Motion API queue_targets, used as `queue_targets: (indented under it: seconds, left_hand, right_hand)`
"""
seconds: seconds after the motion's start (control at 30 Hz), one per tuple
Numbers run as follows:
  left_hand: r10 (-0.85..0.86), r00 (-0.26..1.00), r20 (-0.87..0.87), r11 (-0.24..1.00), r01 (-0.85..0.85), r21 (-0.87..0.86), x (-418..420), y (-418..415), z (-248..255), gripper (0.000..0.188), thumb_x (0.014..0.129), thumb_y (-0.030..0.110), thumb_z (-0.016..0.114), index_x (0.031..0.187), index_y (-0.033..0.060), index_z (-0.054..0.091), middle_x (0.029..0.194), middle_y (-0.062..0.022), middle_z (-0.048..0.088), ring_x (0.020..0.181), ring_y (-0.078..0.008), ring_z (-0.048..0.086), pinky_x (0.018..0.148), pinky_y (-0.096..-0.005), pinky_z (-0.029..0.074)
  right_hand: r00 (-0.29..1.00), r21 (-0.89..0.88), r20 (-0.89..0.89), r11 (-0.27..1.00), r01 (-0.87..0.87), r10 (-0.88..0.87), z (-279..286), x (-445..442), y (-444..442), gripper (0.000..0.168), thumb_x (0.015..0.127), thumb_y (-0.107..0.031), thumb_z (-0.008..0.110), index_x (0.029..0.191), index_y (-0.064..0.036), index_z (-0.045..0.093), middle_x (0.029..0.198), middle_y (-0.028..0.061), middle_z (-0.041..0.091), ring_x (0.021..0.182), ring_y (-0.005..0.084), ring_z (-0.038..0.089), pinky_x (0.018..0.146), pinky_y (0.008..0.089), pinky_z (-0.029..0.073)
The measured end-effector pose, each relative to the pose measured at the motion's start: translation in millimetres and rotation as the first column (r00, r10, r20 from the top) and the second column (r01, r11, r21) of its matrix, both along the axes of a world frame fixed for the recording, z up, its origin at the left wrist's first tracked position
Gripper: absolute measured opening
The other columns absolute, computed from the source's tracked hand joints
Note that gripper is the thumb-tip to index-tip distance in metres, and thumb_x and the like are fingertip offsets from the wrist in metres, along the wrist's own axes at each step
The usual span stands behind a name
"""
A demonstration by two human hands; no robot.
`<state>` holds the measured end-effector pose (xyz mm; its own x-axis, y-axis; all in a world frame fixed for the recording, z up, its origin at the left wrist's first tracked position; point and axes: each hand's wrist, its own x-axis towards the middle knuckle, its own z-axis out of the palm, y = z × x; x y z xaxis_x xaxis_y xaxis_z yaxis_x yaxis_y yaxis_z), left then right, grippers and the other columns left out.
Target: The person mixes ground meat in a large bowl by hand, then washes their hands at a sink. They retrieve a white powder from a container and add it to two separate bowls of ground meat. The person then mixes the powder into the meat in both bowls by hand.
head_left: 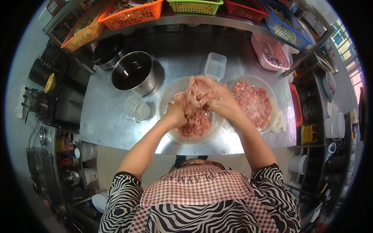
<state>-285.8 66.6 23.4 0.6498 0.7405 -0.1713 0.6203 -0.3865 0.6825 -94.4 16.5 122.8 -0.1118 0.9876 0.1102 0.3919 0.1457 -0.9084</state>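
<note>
Over a wide clear bowl (162,97) on the steel table, both hands grip raw minced meat (196,94), with a clump of it raised above the rest. My left hand (177,115) has its fingers sunk in the near left side of the clump. Blurred by motion, my right hand (222,97) wraps the clump from the right and far side. Looser mince (193,129) lies in the bowl below. Just to the right stands a second clear bowl (274,112) of mince (252,104), with pale powder or paste on top.
A steel pot (148,84) of dark liquid and a clear plastic jug (132,107) stand left. Behind the bowls is a clear plastic tub (215,65). A white cloth (279,122) lies right. Baskets, including an orange one (132,16), line the overhead shelf; a pink basket (269,55) sits back right.
</note>
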Motion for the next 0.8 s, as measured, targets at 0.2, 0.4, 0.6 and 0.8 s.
queue_targets:
  seconds: [0.2,0.4,0.6,0.8]
  left_hand:
    - [0.034,0.978,-0.204,0.999,-0.026,0.044,-16,16,-19,0.117,0.057,0.021,0.083,0.149,0.0100,0.011,0.152,-0.0255,0.004,0.138,-0.0431,0.018,0.111,-0.0433,0.028]
    - [0.140,0.842,0.520,0.977,-0.033,-0.209,23,48,-96,0.098,0.066,0.012,0.079,0.145,0.0128,0.021,0.143,-0.0193,0.034,0.131,-0.0316,0.036,0.106,-0.0348,0.033]
    - [0.131,0.786,0.604,0.991,-0.109,-0.073,32,35,11,0.047,0.074,0.008,0.071,0.118,0.0059,0.055,0.108,-0.0145,0.063,0.100,-0.0266,0.062,0.084,-0.0311,0.048]
    - [0.125,0.903,0.410,0.982,-0.171,0.077,21,-13,46,0.044,0.071,0.010,0.070,0.112,0.0043,0.057,0.110,-0.0167,0.059,0.106,-0.0352,0.057,0.087,-0.0380,0.048]
  right_hand:
    - [0.960,-0.241,0.261,0.970,-0.042,0.106,-111,33,41,0.069,0.079,-0.037,0.069,0.137,-0.009,0.043,0.133,0.0201,0.050,0.123,0.0317,0.048,0.102,0.0349,0.038]
    - [0.987,-0.378,-0.116,0.924,0.063,-0.115,-180,-5,78,0.078,0.076,-0.042,0.075,0.137,-0.007,0.042,0.130,0.0145,0.051,0.123,0.0239,0.046,0.104,0.0331,0.036]
    - [0.872,-0.163,-0.433,0.971,0.173,-0.228,-88,-6,36,0.041,0.078,-0.023,0.076,0.111,-0.004,0.059,0.099,0.0036,0.065,0.090,0.0104,0.058,0.080,0.0250,0.048]
    - [0.946,-0.139,-0.280,0.982,0.128,-0.163,-50,-2,-6,0.016,0.085,-0.015,0.069,0.092,-0.003,0.061,0.093,0.0014,0.063,0.083,0.0096,0.057,0.075,0.0247,0.047]
